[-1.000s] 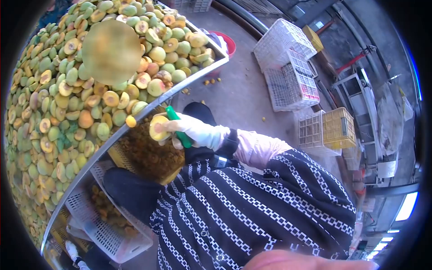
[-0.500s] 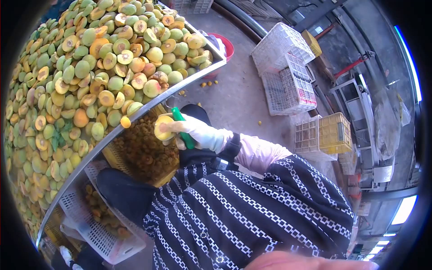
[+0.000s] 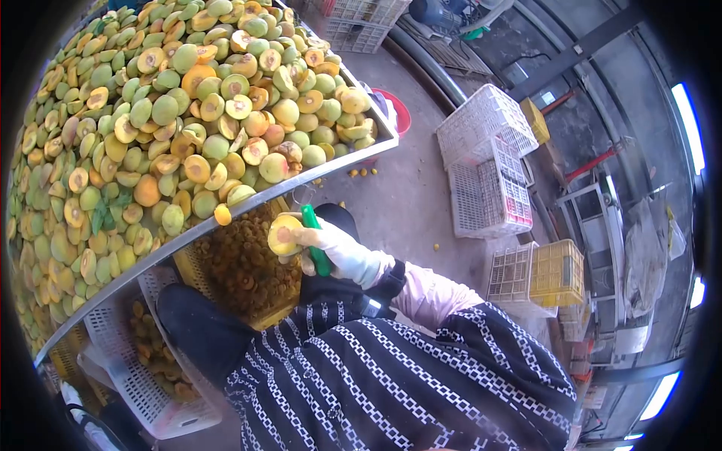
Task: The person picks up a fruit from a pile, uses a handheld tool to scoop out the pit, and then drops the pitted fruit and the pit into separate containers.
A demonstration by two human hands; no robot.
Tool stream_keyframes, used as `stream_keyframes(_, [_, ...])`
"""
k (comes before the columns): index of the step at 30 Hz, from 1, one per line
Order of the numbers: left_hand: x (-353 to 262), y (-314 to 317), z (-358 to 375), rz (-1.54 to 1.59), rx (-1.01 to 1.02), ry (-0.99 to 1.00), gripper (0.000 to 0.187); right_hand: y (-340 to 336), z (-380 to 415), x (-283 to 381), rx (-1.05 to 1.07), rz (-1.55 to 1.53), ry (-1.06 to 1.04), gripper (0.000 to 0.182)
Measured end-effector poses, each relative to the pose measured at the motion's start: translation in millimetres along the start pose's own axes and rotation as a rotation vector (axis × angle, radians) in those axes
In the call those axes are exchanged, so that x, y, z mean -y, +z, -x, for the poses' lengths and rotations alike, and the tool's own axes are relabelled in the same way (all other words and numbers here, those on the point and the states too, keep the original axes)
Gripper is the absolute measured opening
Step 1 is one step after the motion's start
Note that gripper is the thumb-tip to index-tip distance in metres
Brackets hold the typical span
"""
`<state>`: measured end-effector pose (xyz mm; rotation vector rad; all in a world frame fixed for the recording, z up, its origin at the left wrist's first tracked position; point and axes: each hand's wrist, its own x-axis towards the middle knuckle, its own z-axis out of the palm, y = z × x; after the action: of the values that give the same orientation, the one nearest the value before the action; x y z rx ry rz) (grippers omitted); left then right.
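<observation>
My right hand [image 3: 335,252], in a white glove, is closed around the green handle of a tool [image 3: 317,240]. A thin curved metal part seems to stick out beyond the handle, too fine to make out clearly. The same hand pinches a halved peach [image 3: 284,235], its yellow cut face showing. It hovers in front of the metal-edged table [image 3: 301,177], above a yellow crate [image 3: 197,272] filled with brownish fruit scraps [image 3: 248,259]. Heaped on the table are many peach halves [image 3: 197,168], green to orange. My left hand is out of sight.
A white crate [image 3: 124,361] with fruit pieces stands at lower left, beside my leg [image 3: 199,323]. White crates [image 3: 489,128] and a yellow crate [image 3: 556,272] are stacked on the right. A red basin [image 3: 402,113] sits past the table corner. Some small fruits [image 3: 363,172] lie on the floor.
The view has shifted, so the table and crates sit lower in it. A bare hand close to the camera at the bottom has dropped out of view. My right hand keeps its hold.
</observation>
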<state>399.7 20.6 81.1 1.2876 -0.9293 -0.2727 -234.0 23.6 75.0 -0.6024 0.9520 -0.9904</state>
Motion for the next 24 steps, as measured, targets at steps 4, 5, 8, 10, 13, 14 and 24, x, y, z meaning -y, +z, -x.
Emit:
stream_keyframes(4, [-12.5, -9.6, -3.8, -0.023, 0.001, 0.013, 0.040, 1.3, -1.3, 3.0, 0.013, 0.049, 0.028, 0.053])
stream_keyframes(5, [-17.6, -11.0, -4.8, -0.024, 0.006, 0.015, 0.040, 2.3, -2.7, 1.4, 0.001, 0.018, 0.014, 0.054])
stream_keyframes(8, [-56.0, -37.8, -5.4, -0.017, -0.012, 0.042, 0.040, -0.4, -1.9, 2.2, -0.049, 0.168, 0.023, 0.031])
stream_keyframes(10, [-105.3, -46.5, 0.3, 0.014, -0.020, 0.082, 0.040, 12.1, 5.2, 2.6, -0.087, 0.151, 0.028, 0.027])
stream_keyframes(13, [-214.5, -52.6, 62.0, 0.358, -0.097, 0.248, 0.040, 6.3, 8.5, -4.8, 0.010, 0.072, 0.047, 0.032])
stream_keyframes(14, [-252.0, -40.6, 90.3, 0.806, -0.012, 0.350, 0.039, 6.7, 1.2, -8.6, -0.007, 0.077, 0.052, 0.028])
stream_keyframes(24, [-126.6, 79.7, 219.2, 0.291, -0.213, -0.196, 0.035, 47.8, -82.3, -28.0, 0.411, 0.264, 0.137, 0.043])
